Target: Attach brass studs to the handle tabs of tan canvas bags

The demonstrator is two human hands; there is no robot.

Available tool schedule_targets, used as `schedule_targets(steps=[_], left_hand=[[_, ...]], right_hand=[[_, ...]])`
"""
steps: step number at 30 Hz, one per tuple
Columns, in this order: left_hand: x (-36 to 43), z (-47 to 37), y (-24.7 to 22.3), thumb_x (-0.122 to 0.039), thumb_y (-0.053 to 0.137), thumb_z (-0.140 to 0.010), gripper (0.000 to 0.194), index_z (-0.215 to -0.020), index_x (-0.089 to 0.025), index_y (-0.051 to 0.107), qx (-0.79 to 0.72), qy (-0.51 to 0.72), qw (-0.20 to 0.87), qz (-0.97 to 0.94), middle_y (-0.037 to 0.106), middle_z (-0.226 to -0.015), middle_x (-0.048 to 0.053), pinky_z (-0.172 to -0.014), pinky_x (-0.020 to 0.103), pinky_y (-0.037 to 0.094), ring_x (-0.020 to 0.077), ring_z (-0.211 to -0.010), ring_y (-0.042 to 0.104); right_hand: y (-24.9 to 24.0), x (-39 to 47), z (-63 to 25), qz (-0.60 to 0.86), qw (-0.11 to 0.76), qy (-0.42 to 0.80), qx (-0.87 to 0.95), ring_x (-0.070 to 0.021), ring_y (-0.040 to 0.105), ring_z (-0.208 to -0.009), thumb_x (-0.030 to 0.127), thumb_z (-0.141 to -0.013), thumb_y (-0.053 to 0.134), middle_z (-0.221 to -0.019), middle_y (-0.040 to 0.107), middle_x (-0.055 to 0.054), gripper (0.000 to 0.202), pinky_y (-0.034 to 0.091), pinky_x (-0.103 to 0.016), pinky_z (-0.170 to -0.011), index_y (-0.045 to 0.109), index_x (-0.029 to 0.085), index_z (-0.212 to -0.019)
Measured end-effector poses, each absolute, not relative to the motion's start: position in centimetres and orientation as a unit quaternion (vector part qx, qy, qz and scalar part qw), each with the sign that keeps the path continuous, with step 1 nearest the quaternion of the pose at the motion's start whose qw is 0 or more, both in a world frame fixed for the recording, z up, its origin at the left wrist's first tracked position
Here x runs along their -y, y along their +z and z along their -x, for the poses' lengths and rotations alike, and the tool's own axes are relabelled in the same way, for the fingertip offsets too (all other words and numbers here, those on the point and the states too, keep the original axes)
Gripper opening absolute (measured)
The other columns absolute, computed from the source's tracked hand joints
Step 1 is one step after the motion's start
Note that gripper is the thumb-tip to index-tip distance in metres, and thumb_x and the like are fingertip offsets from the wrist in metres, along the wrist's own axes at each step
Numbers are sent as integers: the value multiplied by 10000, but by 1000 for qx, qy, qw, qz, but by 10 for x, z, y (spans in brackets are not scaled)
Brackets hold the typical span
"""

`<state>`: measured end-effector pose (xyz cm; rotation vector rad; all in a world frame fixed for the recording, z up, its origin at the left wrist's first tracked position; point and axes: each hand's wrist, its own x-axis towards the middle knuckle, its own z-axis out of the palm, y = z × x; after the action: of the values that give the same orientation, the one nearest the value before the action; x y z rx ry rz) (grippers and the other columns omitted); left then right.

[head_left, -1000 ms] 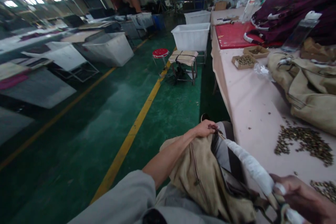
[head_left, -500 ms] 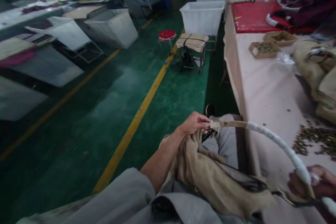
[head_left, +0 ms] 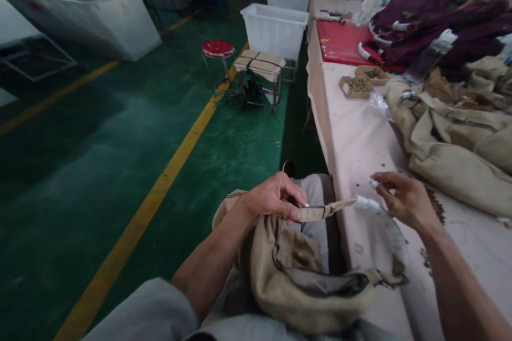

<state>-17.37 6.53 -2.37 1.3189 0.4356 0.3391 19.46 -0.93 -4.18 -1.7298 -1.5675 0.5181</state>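
My left hand [head_left: 276,198] pinches the tan end of a bag handle [head_left: 316,213] between thumb and fingers. The handle's middle is wrapped in white padding [head_left: 390,224] and curves down to the bag's other side. Across my lap lies the beige bag [head_left: 312,306], its zipped mouth open and a grey lining showing. Over the table edge, right of the handle, my right hand [head_left: 406,200] is closed in a pinch. A small white spot shows at its fingertips; whether that is a held piece or a finger covering, I cannot tell.
Small metal pieces [head_left: 436,205] lie on the pink-covered table [head_left: 352,144], partly behind my right arm. Beyond are a cardboard tray of fittings [head_left: 355,87], beige bags [head_left: 460,154] and maroon bags [head_left: 424,16]. A red stool [head_left: 218,49] and white bin [head_left: 276,29] stand ahead.
My right hand has moved from beside the padded handle at lower right, up and inward above the table edge. My left hand keeps the handle end. The view has turned right.
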Motion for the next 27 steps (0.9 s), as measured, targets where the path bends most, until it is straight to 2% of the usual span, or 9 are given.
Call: schedule_targets(steps=[3, 5, 9, 12, 16, 18, 22, 27], left_hand=[[-61, 164, -20, -521, 876, -717, 418, -813, -118, 821, -190, 159, 756, -605, 697, -741, 97, -567, 261, 500, 164, -599, 619], [-57, 158, -23, -479, 880, -730, 397, -849, -106, 821, -174, 166, 766, -597, 691, -740, 89, -542, 241, 482, 143, -577, 608], [-52, 146, -35, -421, 910, -708, 392, -888, -85, 817, -180, 193, 788, -556, 698, -761, 81, -537, 223, 498, 123, -562, 619], [-50, 134, -39, -403, 929, -676, 416, -888, -66, 808, -199, 226, 801, -518, 704, -740, 83, -519, 222, 505, 120, -541, 617], [-46, 118, -41, -399, 951, -630, 471, -903, -46, 800, -213, 231, 813, -490, 705, -702, 81, -492, 217, 489, 110, -511, 597], [-44, 113, -43, -389, 949, -634, 476, -927, -47, 795, -220, 229, 817, -481, 705, -701, 74, -484, 205, 481, 100, -500, 592], [-38, 104, -56, -369, 927, -668, 473, -983, -47, 786, -229, 227, 813, -485, 682, -654, 50, -458, 179, 435, 85, -469, 579], [-31, 84, -79, -358, 924, -636, 473, -972, -53, 787, -262, 205, 812, -479, 649, -602, 28, -439, 175, 405, 93, -450, 574]], right_hand=[[-72, -19, -203, 675, 260, 175, 668, -240, 704, -654, 387, -834, 656, -768, 783, -85, 287, 554, -355, -638, 816, 170, -930], [-86, -26, -206, 671, 240, 165, 682, -243, 703, -636, 386, -823, 645, -735, 781, -89, 288, 540, -346, -619, 824, 165, -870], [-95, -26, -208, 670, 195, 138, 702, -253, 725, -702, 321, -821, 609, -851, 814, -124, 272, 526, -332, -661, 830, 166, -862], [-94, -23, -207, 675, 160, 120, 710, -241, 695, -667, 294, -823, 590, -782, 792, -124, 255, 470, -315, -631, 811, 172, -859], [-93, -21, -210, 665, 129, 94, 729, -230, 629, -645, 307, -812, 597, -689, 704, -94, 178, 406, -321, -629, 695, 199, -710], [-88, -18, -215, 666, 132, 73, 731, -247, 626, -684, 311, -837, 572, -734, 691, -104, 171, 417, -337, -656, 681, 188, -789], [-59, 3, -218, 674, 189, 20, 713, -249, 623, -739, 300, -914, 508, -880, 669, -107, 267, 471, -363, -706, 630, 159, -1106], [-33, 52, -171, 562, 292, 46, 772, -246, 628, -889, 194, -952, 513, -997, 616, -84, 179, 512, -379, -784, 554, 219, -1125]])
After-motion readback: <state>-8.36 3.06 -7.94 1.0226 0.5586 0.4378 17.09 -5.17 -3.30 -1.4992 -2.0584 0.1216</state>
